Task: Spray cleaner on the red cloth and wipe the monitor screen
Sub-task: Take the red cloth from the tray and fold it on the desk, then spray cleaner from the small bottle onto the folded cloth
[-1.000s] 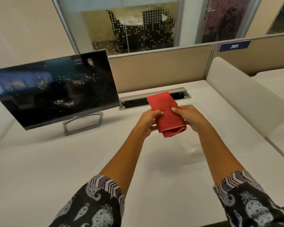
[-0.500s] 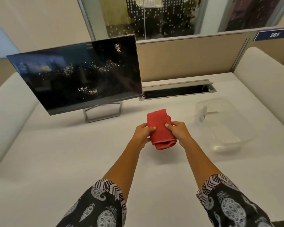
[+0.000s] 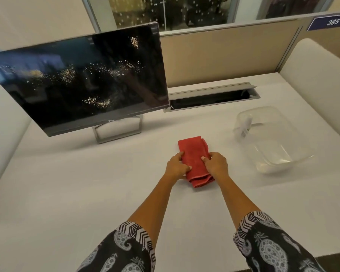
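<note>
red cloth (image 3: 194, 158), folded, lies midway on the desk (image 3: 86, 193), long axis toward the back edge; left hand (image 3: 176, 168) and right hand (image 3: 216, 165) pinch its sides. monitor screen (image 3: 77, 81) stands back-left, nearer the left hand.

The left hand (image 3: 176, 166) and right hand (image 3: 216, 163) are gripping the folded cloth (image 3: 194, 160) by its sides, thumbs lying on top. The speckled monitor (image 3: 81, 81) is standing at ten o'clock of it, a clear tub (image 3: 273, 142) sitting at three o'clock.
</note>
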{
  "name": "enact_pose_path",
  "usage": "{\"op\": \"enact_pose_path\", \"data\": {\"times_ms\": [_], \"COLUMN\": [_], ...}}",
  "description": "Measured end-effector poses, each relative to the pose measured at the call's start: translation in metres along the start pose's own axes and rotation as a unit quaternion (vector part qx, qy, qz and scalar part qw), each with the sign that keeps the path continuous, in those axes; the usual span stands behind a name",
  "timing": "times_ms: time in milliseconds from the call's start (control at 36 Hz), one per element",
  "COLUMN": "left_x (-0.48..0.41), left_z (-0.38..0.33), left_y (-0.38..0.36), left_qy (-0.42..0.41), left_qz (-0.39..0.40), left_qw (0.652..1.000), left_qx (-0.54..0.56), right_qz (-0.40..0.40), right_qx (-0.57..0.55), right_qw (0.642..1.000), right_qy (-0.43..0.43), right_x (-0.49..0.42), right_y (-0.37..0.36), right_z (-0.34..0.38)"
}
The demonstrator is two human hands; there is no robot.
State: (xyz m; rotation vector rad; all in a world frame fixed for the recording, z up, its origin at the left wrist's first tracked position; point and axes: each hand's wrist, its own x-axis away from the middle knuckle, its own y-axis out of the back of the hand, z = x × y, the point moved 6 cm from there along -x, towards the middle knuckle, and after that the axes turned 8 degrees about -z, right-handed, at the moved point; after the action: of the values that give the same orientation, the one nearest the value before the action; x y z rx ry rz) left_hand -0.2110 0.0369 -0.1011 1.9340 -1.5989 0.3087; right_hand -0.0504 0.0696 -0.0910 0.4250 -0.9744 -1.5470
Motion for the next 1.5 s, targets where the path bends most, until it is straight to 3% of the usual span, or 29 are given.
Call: {"op": "enact_pose_path", "data": {"times_ms": [194,306,500,667,1028,1500], "left_x": [-0.005,-0.008,-0.005,-0.002,0.005,-0.034], "left_z": [-0.003,-0.004,-0.032,-0.075,-0.147,-0.184], "left_y": [-0.002,-0.002,0.003,-0.025,-0.113,-0.174], "left_qy": [-0.071,-0.081,-0.125,-0.196,-0.284,-0.253], "left_qz": [-0.020,-0.036,-0.162,-0.164,-0.096,-0.091], "left_qw": [0.988,0.977,0.953,0.954,0.948,0.953], "left_qx": [-0.139,-0.193,-0.222,-0.159,-0.103,-0.138], "right_qz": [-0.019,-0.041,-0.199,-0.278,-0.109,0.034], "right_qx": [0.138,0.155,-0.056,-0.168,-0.127,-0.091], "right_qw": [0.990,0.987,0.974,0.945,0.986,0.994], "right_qy": [0.002,0.025,0.093,0.048,0.005,0.055], "right_x": [0.009,0.009,0.002,-0.021,-0.086,-0.129], "right_y": [-0.002,0.008,0.079,0.145,0.165,0.142], "right_z": [0.002,0.007,0.017,0.000,-0.048,-0.054]}}
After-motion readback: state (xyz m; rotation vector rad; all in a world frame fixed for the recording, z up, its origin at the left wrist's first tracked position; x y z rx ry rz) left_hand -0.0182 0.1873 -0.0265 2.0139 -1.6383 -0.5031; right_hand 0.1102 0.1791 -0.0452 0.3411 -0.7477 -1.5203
